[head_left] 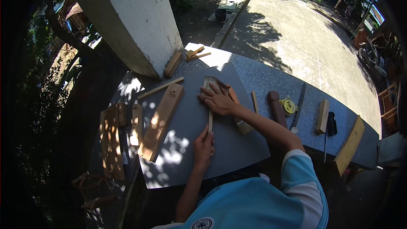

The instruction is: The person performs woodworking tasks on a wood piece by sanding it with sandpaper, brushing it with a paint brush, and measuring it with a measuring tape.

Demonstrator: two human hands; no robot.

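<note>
My left hand (204,147) is closed around the lower end of a thin, pale wooden strip (210,121), near the front of a dark grey board (250,152). My right hand (218,100) lies flat, fingers spread, over the strip's far end and a greyish flat block (209,80). What lies under that palm is hidden. Just right of it, an orange-brown curved piece (231,93) and a wooden block (244,127) show partly beneath my forearm. A long wooden block (163,118) rests on the board to the left.
A concrete pillar (140,21) rises behind the speckled stone table (258,74). Along the right lie a brown rounded tool (277,107), a yellow roll (288,106), a long dark blade (299,107), a wood block (322,117) and a plank (349,145). Another plank (112,144) lies left.
</note>
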